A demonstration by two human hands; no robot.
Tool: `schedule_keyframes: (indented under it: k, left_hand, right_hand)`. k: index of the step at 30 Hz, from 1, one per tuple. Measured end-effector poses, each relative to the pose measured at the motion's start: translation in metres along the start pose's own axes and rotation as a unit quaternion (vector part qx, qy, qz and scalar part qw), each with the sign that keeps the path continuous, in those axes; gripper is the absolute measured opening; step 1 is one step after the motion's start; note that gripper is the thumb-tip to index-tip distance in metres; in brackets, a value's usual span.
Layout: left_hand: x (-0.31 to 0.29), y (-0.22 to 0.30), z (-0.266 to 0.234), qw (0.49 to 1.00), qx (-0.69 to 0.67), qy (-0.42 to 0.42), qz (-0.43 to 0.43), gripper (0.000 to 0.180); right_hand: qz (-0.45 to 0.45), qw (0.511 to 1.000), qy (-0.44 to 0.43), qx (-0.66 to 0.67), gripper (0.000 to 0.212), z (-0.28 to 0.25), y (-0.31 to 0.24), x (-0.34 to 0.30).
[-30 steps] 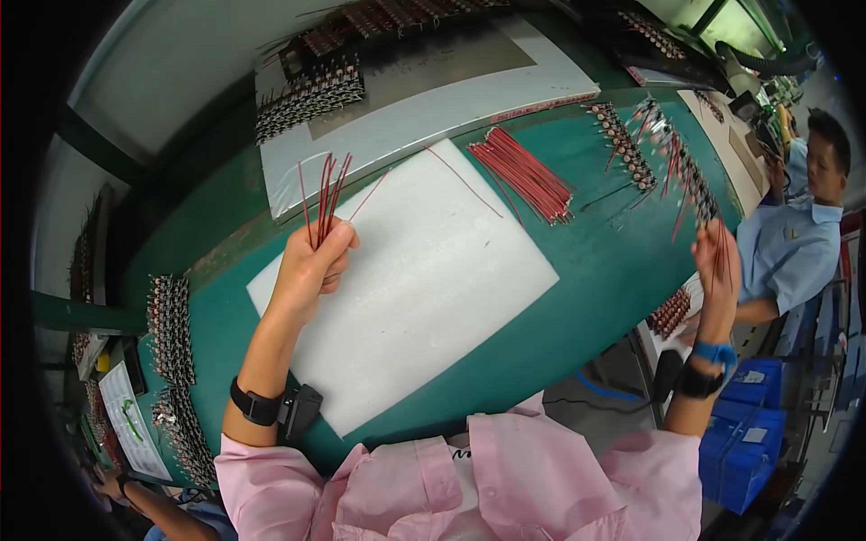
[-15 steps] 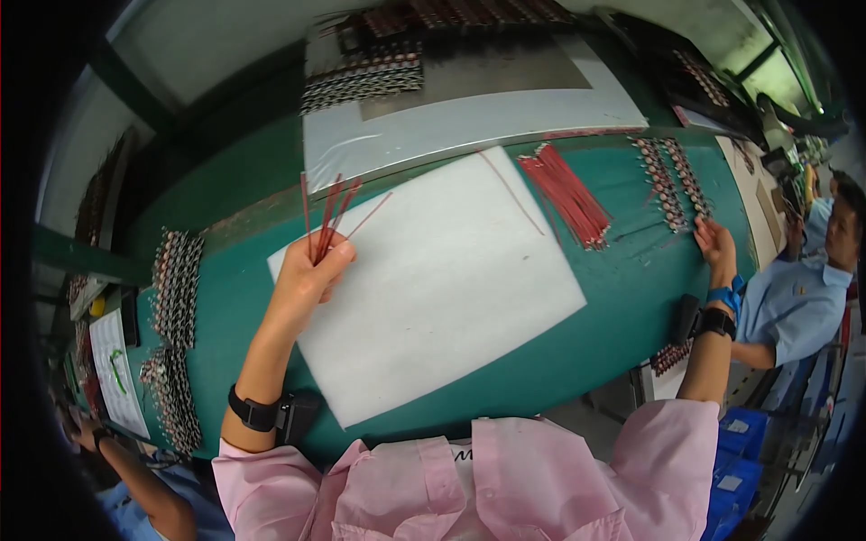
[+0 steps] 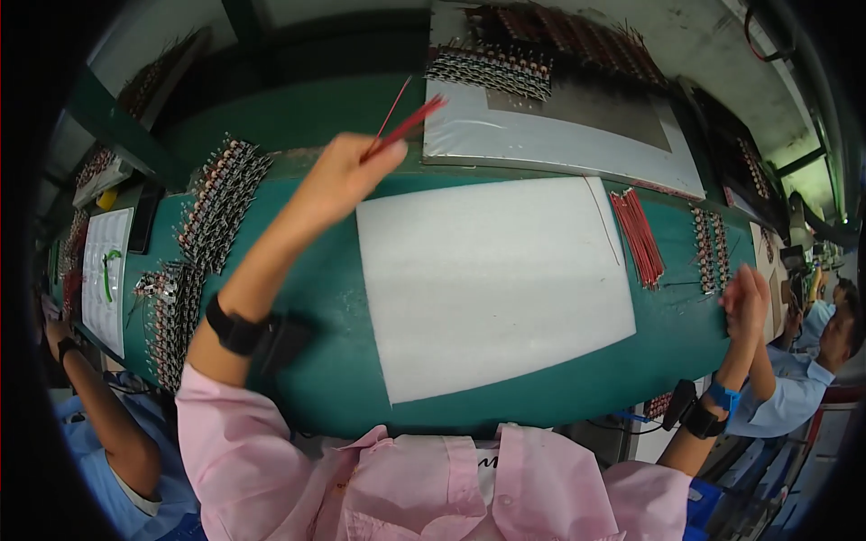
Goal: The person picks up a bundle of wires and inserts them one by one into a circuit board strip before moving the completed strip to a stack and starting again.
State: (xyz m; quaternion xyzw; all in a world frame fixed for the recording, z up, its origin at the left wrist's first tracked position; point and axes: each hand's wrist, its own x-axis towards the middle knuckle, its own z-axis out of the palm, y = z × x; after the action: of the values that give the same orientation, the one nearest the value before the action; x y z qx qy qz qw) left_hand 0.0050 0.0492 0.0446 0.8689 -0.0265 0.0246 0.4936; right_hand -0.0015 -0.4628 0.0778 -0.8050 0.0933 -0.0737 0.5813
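My left hand [image 3: 361, 171] is closed around a small bunch of thin red wires [image 3: 410, 124], raised past the far left corner of a white foam sheet [image 3: 496, 288]. One wire sticks out apart from the others. At the right, my right hand [image 3: 747, 302] is beside two rows of small components with wire leads [image 3: 708, 248]. Its fingers are bunched together, slightly blurred, and whatever they may hold is hidden. A bundle of red wires [image 3: 638, 239] lies just right of the sheet, and a single thin wire [image 3: 606, 221] rests on the sheet's right side.
Long stacks of components [image 3: 216, 207] line the left of the green tabletop [image 3: 316, 361]. Behind the sheet stands a pale board [image 3: 559, 149] bearing more components. A white tray with a green strip [image 3: 106, 279] is far left. Co-workers in blue sit on both sides.
The view has turned leftward. My left hand has moved off the foam sheet to the far left, its wires now mostly bunched instead of fanned. My right hand has drawn nearer, away from the component rows.
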Motion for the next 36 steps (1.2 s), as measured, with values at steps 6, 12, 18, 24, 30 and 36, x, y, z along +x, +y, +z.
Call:
schedule_keyframes:
  k: [6,12,18,24,30,36]
  left_hand:
    - [0.091,-0.006,-0.026,0.979,0.192,0.068,0.023,0.028]
    - [0.170,-0.022,0.001,0.967,0.207,0.148,-0.023,0.029]
    - [0.200,-0.031,0.010,0.969,0.191,0.135,-0.076,0.032]
    - [0.205,-0.038,0.005,0.978,0.136,0.137,-0.082,0.033]
    - [0.146,0.001,-0.022,0.994,-0.002,0.044,-0.102,0.027]
    - [0.003,0.056,-0.014,0.991,-0.045,-0.080,-0.102,0.025]
  right_hand:
    - [-0.125,0.941,-0.237,-0.206,0.021,0.190,-0.106,0.047]
    - [-0.101,0.954,-0.154,-0.237,0.012,0.289,-0.080,0.137]
    - [-0.034,0.973,-0.108,-0.203,0.010,0.322,-0.059,0.170]
    - [-0.071,0.969,-0.065,-0.226,0.018,0.324,-0.058,0.180]
    - [-0.128,0.971,-0.058,-0.193,0.011,0.298,-0.090,0.145]
    - [-0.147,0.943,-0.214,-0.209,0.013,0.249,-0.098,0.065]
